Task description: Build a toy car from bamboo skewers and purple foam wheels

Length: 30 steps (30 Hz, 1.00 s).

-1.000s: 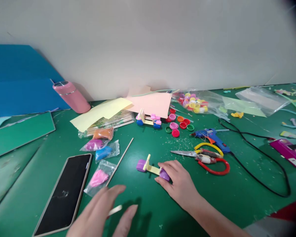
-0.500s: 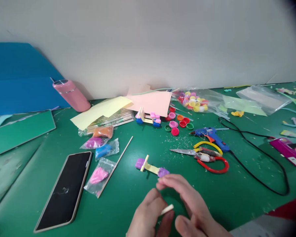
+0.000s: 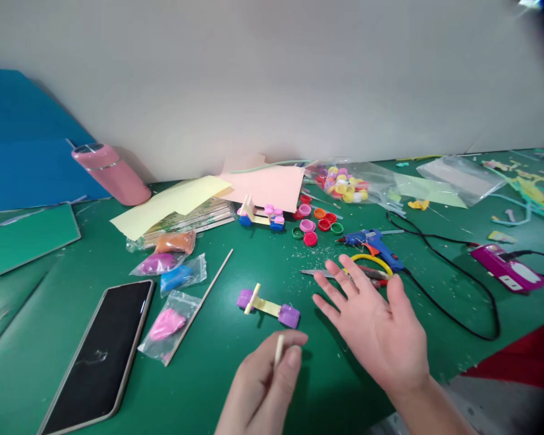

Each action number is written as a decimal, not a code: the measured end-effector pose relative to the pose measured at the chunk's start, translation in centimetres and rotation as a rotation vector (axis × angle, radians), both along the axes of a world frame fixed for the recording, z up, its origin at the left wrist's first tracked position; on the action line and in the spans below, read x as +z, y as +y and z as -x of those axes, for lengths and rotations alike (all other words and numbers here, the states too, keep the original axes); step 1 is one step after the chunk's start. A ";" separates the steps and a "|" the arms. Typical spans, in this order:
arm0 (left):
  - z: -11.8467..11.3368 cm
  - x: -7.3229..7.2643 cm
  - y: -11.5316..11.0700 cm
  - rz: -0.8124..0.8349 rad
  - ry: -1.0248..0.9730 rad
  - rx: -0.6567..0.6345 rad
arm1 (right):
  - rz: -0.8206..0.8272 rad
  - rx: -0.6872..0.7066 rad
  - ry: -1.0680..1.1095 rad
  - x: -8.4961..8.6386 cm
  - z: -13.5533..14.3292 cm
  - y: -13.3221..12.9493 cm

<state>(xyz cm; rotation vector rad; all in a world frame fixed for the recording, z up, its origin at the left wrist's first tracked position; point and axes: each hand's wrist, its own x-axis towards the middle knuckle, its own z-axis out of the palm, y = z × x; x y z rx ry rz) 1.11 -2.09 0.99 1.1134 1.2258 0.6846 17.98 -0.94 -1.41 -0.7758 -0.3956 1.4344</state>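
Between the thumb and fingers of my left hand (image 3: 263, 386) is a short cream-coloured stick (image 3: 278, 349), its end poking up. My right hand (image 3: 376, 332) is spread with the palm turned up and holds nothing; behind its fingers lie scissors (image 3: 372, 258) with one yellow and one red handle, partly hidden. Just beyond my left hand rests a small piece (image 3: 268, 306) with a pale yellow bar, an upright strip and purple lumps at both ends. Farther back stands a similar piece (image 3: 260, 219) with blue and pink lumps.
A blue glue gun (image 3: 372, 243) with a black cable lies at the right. Coloured bottle caps (image 3: 308, 226) sit mid-table. At the left are a phone (image 3: 100, 356), bagged clay (image 3: 167, 325), a thin wooden stick (image 3: 202, 302) and a pink tumbler (image 3: 113, 174).
My right hand has moved away from my left, up and right, and opened out. The short stick in my left hand now points more upright. The view has shifted slightly right.
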 end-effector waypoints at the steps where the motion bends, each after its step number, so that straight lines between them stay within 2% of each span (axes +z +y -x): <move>1: -0.7 -0.3 0.1 -0.009 -0.018 -0.041 | -0.012 0.028 0.057 0.5 0.2 0.1; 3: -2.2 -0.9 0.5 0.031 -0.039 -0.132 | -0.059 0.032 0.100 1.2 0.8 0.0; 5: -3.6 -1.3 0.8 0.074 -0.101 -0.161 | -0.111 0.006 0.079 1.9 1.8 -0.5; 6: -4.1 -1.4 1.0 0.090 -0.171 -0.160 | -0.128 0.004 0.048 2.1 2.3 -0.9; 9: -4.8 -1.0 1.6 0.122 -0.396 -0.040 | -0.134 0.037 -0.181 2.1 3.3 -2.4; 11: -3.9 -0.3 2.0 0.097 -0.342 0.061 | -0.122 0.036 -0.339 1.5 2.9 -3.3; 13: -2.1 0.6 2.2 0.037 -0.236 0.214 | -0.086 -0.050 -0.484 0.4 1.4 -3.9; 15: 0.0 1.6 2.0 0.005 -0.175 0.297 | 0.000 -0.247 -0.852 -1.0 -0.4 -3.6; 16: 1.0 2.1 1.8 -0.020 -0.124 0.312 | 0.018 -0.282 -1.019 -1.6 -1.3 -3.3; 17: 1.9 2.4 1.5 -0.072 -0.072 0.352 | 0.015 -0.241 -1.182 -2.1 -2.0 -2.8; 19: 3.3 2.5 1.0 -0.158 0.065 0.374 | -0.031 -0.050 -1.423 -2.8 -2.5 -1.8; 22: 4.5 1.6 0.6 -0.323 0.347 0.285 | -0.099 0.285 -1.578 -3.2 -1.2 -0.8; 24: 4.9 0.5 0.5 -0.455 0.448 0.097 | -0.148 0.399 -1.639 -3.3 0.3 -0.4; 27: 5.1 -0.9 0.4 -0.533 0.512 -0.085 | -0.216 0.351 -1.737 -3.5 2.2 0.0; 30: 4.8 -1.7 0.1 -0.573 0.545 -0.148 | -0.213 0.261 -1.800 -3.8 3.3 0.3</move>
